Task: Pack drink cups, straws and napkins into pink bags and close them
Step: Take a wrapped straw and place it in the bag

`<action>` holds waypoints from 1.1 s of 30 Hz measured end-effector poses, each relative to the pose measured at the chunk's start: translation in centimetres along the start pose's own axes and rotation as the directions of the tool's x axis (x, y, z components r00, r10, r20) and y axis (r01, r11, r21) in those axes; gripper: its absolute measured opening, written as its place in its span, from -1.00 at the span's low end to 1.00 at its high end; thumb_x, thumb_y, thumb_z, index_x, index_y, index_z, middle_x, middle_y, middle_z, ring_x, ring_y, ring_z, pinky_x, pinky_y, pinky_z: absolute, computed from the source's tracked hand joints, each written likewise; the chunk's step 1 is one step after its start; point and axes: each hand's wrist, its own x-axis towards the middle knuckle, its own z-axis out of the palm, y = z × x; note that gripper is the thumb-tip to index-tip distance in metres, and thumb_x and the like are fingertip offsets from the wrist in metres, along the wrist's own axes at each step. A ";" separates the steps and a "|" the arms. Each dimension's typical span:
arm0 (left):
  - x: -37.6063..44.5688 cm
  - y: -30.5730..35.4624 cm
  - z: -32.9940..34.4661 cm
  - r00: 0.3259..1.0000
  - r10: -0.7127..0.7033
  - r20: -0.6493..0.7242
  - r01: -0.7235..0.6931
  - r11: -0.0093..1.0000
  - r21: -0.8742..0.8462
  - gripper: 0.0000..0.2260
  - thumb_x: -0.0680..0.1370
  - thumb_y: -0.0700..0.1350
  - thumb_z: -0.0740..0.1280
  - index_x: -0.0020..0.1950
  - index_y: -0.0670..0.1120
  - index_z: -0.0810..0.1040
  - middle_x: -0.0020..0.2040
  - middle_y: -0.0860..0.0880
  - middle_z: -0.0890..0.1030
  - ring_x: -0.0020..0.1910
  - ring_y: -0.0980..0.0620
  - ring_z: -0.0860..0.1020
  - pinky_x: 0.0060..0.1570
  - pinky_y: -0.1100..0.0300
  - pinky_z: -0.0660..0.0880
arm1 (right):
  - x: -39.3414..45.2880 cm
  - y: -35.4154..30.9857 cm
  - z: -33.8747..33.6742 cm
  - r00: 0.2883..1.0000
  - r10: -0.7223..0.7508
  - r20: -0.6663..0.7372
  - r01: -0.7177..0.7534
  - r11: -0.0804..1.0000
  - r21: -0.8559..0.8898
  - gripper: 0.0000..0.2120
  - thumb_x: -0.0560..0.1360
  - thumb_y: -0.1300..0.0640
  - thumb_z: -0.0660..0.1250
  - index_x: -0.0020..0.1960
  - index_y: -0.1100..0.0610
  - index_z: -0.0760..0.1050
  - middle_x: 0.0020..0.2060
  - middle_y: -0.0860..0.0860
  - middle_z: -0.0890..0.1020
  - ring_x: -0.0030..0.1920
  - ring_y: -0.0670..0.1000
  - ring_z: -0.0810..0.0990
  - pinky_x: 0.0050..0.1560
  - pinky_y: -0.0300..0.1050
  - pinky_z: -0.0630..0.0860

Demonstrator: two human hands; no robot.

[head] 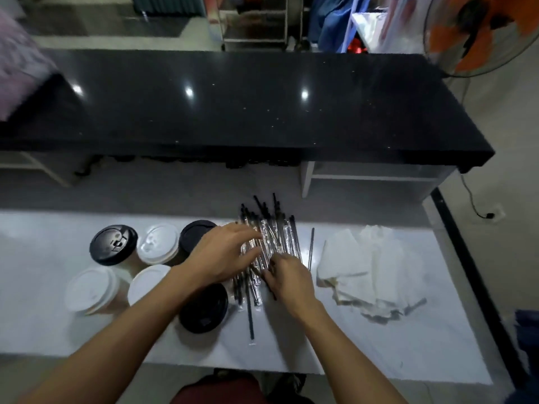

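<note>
A pile of black straws in clear wrappers (274, 231) lies in the middle of the white table (379, 345). My left hand (221, 255) rests flat on the pile's left side with straight fingers. My right hand (287, 277) sits at the pile's near right, fingers curled round a few straws. Several lidded cups stand to the left: black lids (113, 244) (204, 309) and white lids (159, 243) (90, 290). A heap of white napkins (370, 266) lies to the right. A blurred pink bag (20, 65) shows at the far left.
A black stone counter (233, 106) runs across behind the table. A single loose straw (311, 247) lies between the pile and the napkins. A fan (478, 33) stands at the top right. The table's right edge meets a dark strip.
</note>
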 end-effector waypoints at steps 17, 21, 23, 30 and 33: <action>-5.9 -0.6 0.3 0.923 -0.292 -0.251 0.273 0.956 -0.109 -0.81 0.61 0.03 0.34 0.19 0.07 0.63 0.14 0.13 0.65 0.13 0.10 0.58 0.12 0.05 0.54 | 3.4 -0.5 -1.0 0.990 0.052 0.133 -0.057 0.998 0.031 -0.87 0.54 0.14 0.29 -0.13 0.09 0.59 -0.23 -0.01 0.64 -0.22 0.05 0.56 -0.27 -0.13 0.41; -6.2 -0.6 0.7 0.917 -0.295 -0.269 0.274 0.955 -0.114 -0.83 0.61 0.02 0.35 0.18 0.07 0.63 0.13 0.13 0.66 0.12 0.10 0.58 0.12 0.05 0.54 | 3.9 -0.8 -1.2 0.987 0.079 0.139 -0.085 0.995 0.042 -0.87 0.52 0.18 0.28 -0.18 0.08 0.56 -0.29 -0.02 0.62 -0.24 0.03 0.58 -0.31 -0.14 0.43; -6.4 -0.5 0.8 0.911 -0.296 -0.287 0.273 0.955 -0.120 -0.83 0.60 0.00 0.37 0.18 0.06 0.64 0.13 0.12 0.66 0.11 0.09 0.59 0.12 0.05 0.54 | 4.2 -0.9 -1.2 0.988 0.070 0.134 -0.075 0.997 0.031 -0.86 0.52 0.20 0.27 -0.19 0.09 0.54 -0.30 -0.02 0.60 -0.25 0.03 0.56 -0.35 -0.18 0.39; -7.2 -0.4 0.8 0.901 -0.321 -0.291 0.291 0.946 -0.141 -0.81 0.60 0.00 0.39 0.20 0.09 0.64 0.14 0.13 0.65 0.15 0.12 0.58 0.16 0.11 0.53 | 5.4 -1.9 -0.6 0.989 0.090 0.118 -0.091 0.996 0.002 -0.83 0.55 0.17 0.27 -0.22 0.08 0.51 -0.32 -0.03 0.59 -0.30 0.00 0.57 -0.21 -0.03 0.61; -7.6 -0.4 0.8 0.897 -0.325 -0.298 0.296 0.945 -0.141 -0.81 0.59 0.01 0.39 0.20 0.07 0.65 0.14 0.12 0.66 0.14 0.11 0.58 0.14 0.09 0.54 | 5.5 -2.1 -0.8 0.987 0.069 0.144 -0.067 0.998 -0.022 -0.76 0.61 -0.02 0.31 -0.16 0.10 0.48 -0.32 -0.05 0.53 -0.33 -0.06 0.49 -0.34 -0.16 0.45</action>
